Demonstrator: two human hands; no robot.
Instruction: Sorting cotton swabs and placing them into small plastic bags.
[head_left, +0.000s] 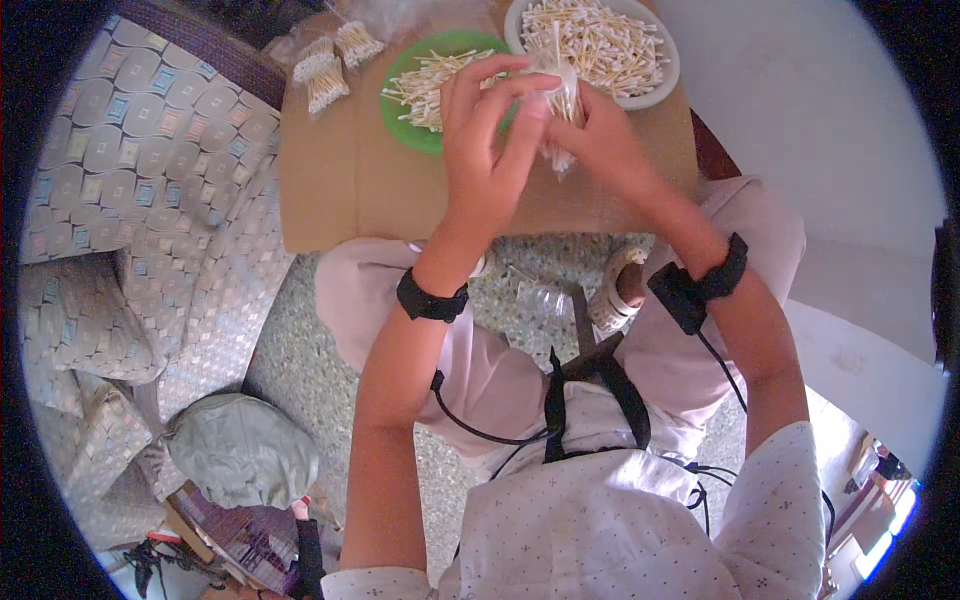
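My left hand (483, 140) and my right hand (598, 135) meet above a brown cardboard-covered table (340, 180). Together they hold a small clear plastic bag of cotton swabs (562, 105); the left fingers pinch its top, the right hand grips its side. Behind the hands a green plate (415, 85) carries loose cotton swabs, and a white bowl (640, 60) holds a large pile of them. Both wrists wear black bands.
Several filled small bags of swabs (330, 65) lie at the table's far left. A patterned sofa (130, 200) is at my left, with a grey-green cloth bundle (240, 450) below it. A loose clear bag (540, 295) lies on the speckled floor. A white wall is at right.
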